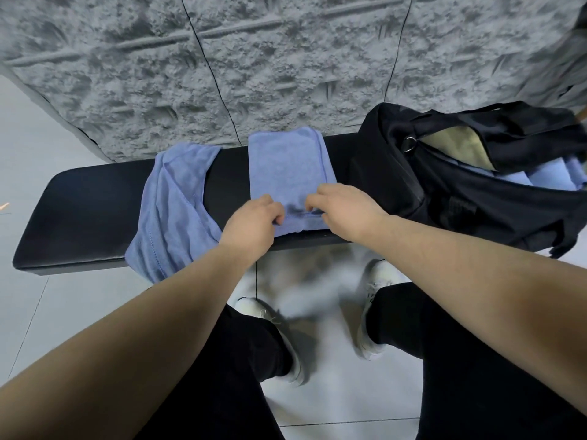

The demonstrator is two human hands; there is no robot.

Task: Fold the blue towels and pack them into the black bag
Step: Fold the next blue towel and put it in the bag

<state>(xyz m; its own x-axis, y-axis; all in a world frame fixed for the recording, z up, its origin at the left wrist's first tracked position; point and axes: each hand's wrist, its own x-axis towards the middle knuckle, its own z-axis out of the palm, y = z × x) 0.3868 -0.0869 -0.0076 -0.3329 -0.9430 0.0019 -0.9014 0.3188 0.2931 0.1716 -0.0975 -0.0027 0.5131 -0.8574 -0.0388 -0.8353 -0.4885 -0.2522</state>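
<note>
My left hand (254, 219) and my right hand (340, 209) are both down on the near end of a folded blue towel (290, 173), a long narrow strip of soft cloth that lies across the middle of the black padded bench (85, 214), running from its far edge to its near edge. The fingers of each hand are curled in and pinch the towel's near end, where the cloth is doubled over into a short fold just inside the bench's near edge; my two hands sit close together with a small gap between them. A second blue towel (178, 204), loose and rumpled, lies to the left of the folded one, draped so that one corner hangs over the bench's near edge. At the right end of the bench stands the black fabric bag (444, 192), its top open, with pale blue folded cloth (546, 176) showing inside the opening. Behind the bench is a grey textured wall (254, 58), and below it I see a pale tiled floor (47, 296).
</note>
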